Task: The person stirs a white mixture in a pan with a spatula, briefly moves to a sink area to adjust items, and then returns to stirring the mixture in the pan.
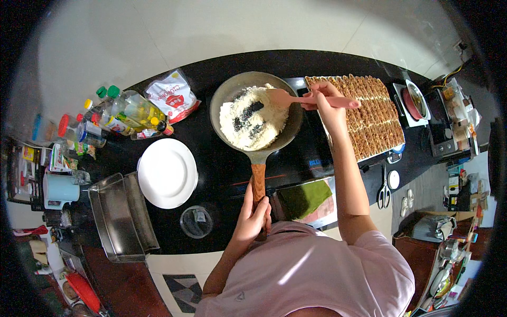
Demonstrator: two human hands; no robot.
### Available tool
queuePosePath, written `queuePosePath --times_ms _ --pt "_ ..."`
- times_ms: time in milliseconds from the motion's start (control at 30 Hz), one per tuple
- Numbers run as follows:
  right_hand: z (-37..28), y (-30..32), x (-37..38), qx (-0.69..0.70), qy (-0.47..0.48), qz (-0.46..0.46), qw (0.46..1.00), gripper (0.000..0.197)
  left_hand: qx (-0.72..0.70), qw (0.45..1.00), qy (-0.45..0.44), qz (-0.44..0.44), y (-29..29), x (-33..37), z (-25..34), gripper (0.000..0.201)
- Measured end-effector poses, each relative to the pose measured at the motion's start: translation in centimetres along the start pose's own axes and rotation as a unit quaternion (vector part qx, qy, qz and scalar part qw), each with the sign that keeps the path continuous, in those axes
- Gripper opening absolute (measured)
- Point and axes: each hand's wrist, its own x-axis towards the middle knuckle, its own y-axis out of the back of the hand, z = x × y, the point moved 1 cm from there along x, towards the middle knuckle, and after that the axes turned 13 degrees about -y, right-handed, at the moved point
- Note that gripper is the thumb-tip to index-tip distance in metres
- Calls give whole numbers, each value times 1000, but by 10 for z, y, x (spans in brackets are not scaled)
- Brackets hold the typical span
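A grey frying pan (290, 127) with a wood-look handle stands on the black stovetop. My left hand (251, 215) is wrapped round its handle, close to my body. Pale flour-like powder (244, 133) lies in the pan, with dark speckled patches (252, 110) in its middle; I cannot tell whether these are seeds or bare pan. From the right, my right hand (330, 108) grips a pink spatula (280, 98) by its handle. The spatula's blade rests in the powder at the pan's right side.
Left of the pan are a white plate (168, 173), a metal loaf tin (117, 217), a glass bowl (196, 222), a white-and-red bag (173, 96) and several bottles (131, 108). Rows of brown pieces (369, 116) lie right, beyond my forearm, with scissors (384, 194) nearer.
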Motion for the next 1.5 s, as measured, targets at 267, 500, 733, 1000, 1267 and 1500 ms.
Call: queuePosePath --times_ms 267,500,733,1000,1267,1500 --pt "-7 -43 -70 -326 207 -33 922 11 -2 1000 15 8 -2 1 0 63" --pt "-20 -40 -36 -264 175 -6 948 8 -16 1000 14 11 -1 -1 2 64" --pt "4 -57 -51 -297 223 -98 923 10 -12 1000 9 3 -2 1 0 63" --pt "-14 -30 -54 0 -63 -175 983 16 -27 1000 10 6 0 -1 -1 62" --pt "12 11 -10 50 -111 -68 990 19 -20 1000 12 6 -2 0 2 63" --pt "-46 -9 40 -113 29 -112 987 17 -15 1000 18 18 -1 -2 5 64"
